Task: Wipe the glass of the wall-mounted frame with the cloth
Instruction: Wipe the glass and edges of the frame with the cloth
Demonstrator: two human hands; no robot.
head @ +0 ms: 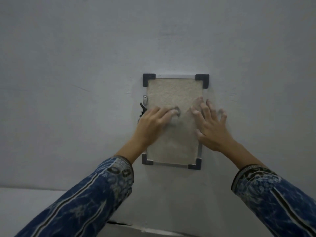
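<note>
The wall-mounted frame [174, 76] has a thin silver rim and black corner pieces and hangs on the grey wall in portrait format. A beige, rough-textured surface [172, 93] fills it; I cannot tell whether this is the cloth spread over the glass or what lies behind the glass. My left hand [153, 124] rests on the frame's left half, fingers bent, fingertips pressing near the middle. My right hand [210, 127] lies flat over the frame's right edge with fingers spread. Neither hand visibly grips anything.
A small metal latch [145, 100] sits on the frame's left edge, with a dark ragged piece [142, 109] just below it, partly behind my left hand. The grey wall [85, 82] surrounds the frame. A pale ledge [25, 202] runs along the bottom left.
</note>
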